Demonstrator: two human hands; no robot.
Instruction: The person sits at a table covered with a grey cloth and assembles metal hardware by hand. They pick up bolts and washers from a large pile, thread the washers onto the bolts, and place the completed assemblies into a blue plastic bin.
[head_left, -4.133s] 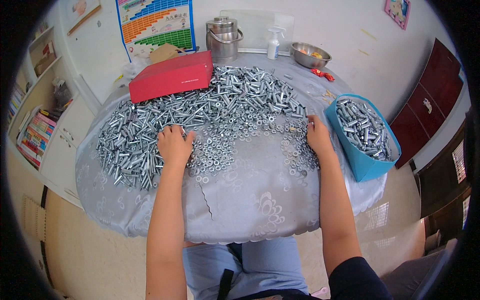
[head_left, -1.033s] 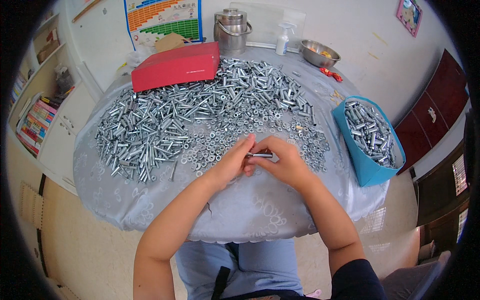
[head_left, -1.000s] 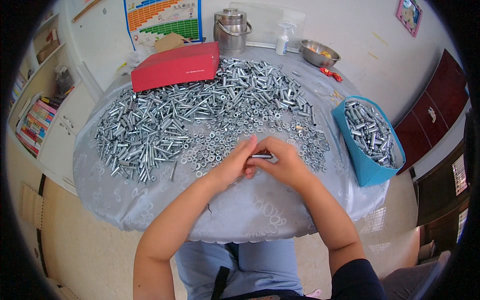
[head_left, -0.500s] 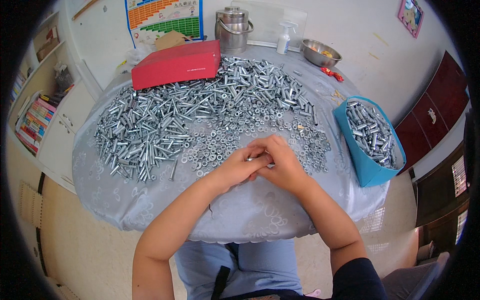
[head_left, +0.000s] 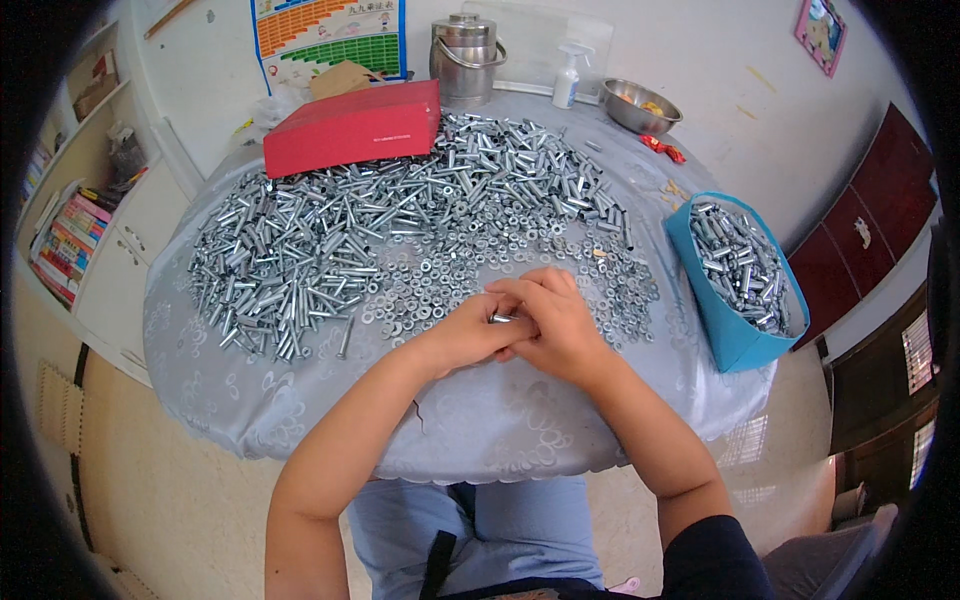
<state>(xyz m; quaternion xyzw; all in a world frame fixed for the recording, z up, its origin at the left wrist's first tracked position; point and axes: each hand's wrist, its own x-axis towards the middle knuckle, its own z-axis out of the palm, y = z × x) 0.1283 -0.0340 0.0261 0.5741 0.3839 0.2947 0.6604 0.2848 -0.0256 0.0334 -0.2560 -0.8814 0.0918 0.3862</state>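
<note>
My left hand [head_left: 462, 334] and my right hand [head_left: 558, 322] meet just above the near part of the table. Between them a silver bolt [head_left: 504, 318] shows one shiny end; my fingers cover the rest. Both hands are closed around it, fingertips pressed together. Beyond my hands lie loose nuts and washers [head_left: 425, 290]. A big heap of bolts and metal sleeves [head_left: 290, 240] spreads to the left and back. One single bolt [head_left: 346, 337] lies apart at the heap's near edge.
To the right stands a blue fabric bin [head_left: 735, 352] full of metal bolts. A red box [head_left: 350, 135] rests on the back of the heap. Behind are a steel pot [head_left: 467, 65], a spray bottle [head_left: 567, 80] and a steel bowl [head_left: 645, 118]. A grey cloth [head_left: 500, 430] covers the table.
My fingers have shifted slightly around the bolt, and more of its shiny end now shows between my hands. The heap and the bin look the same.
</note>
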